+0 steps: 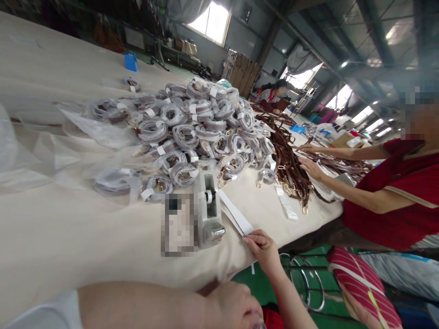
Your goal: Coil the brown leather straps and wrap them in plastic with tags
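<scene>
well, the right hand (265, 250) pinches white paper strips (237, 214) at its eleven o'clock, beside the tape dispenser (206, 228); at its seven o'clock, the left hand (236, 304) curls; whether gripping anything, i cannot tell.

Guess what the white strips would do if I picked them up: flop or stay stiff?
The white strips are probably light, because they look thin. They'd likely bend easily but may not droop much, since they stretch fairly straight from the right hand.
</scene>
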The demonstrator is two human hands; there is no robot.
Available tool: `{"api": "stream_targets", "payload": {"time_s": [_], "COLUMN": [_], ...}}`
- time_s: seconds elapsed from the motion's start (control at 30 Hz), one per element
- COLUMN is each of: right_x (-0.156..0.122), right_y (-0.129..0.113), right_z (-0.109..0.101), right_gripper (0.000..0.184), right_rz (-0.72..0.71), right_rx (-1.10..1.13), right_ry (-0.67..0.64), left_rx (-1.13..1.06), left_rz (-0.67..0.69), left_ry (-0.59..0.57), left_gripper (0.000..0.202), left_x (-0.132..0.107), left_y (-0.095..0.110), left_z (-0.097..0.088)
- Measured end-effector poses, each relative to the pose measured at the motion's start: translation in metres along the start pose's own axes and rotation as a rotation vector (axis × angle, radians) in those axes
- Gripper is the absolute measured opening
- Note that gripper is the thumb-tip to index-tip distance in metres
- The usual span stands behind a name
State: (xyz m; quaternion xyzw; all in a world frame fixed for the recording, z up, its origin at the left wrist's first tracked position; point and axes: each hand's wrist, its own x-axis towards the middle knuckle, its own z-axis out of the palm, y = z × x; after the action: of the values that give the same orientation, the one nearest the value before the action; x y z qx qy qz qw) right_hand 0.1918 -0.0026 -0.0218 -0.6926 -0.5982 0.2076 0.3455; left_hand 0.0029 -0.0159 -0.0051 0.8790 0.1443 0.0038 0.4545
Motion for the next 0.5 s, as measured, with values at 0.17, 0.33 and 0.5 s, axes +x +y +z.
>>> {"api": "stream_targets", "payload": {"time_s": [0.17,0.33,0.5], "right_x": [-0.001,0.000,0.003], "right_y": [-0.001,-0.016,-0.035], "right_z": [-0.002,0.005,-0.012], "right_gripper": [0.024,0.022,0.020], "right_rz": [-0.013,-0.043,-0.001], "right_rx": [-0.032,-0.168,-0.342], "right_ry": [-0.007,0.030,0.229], "left_rx": [0.011,0.052,0.014], "left_rz": [0.025,0.038,0.052], "left_ry": [0.019,0.002,-0.013], "left_gripper": [0.025,0.025,0.024], "left_x": [0.002,0.001,-0.002], "left_y": [-0.004,-0.003,-0.001], "left_z": [0.002,0.000,-0.001]}}
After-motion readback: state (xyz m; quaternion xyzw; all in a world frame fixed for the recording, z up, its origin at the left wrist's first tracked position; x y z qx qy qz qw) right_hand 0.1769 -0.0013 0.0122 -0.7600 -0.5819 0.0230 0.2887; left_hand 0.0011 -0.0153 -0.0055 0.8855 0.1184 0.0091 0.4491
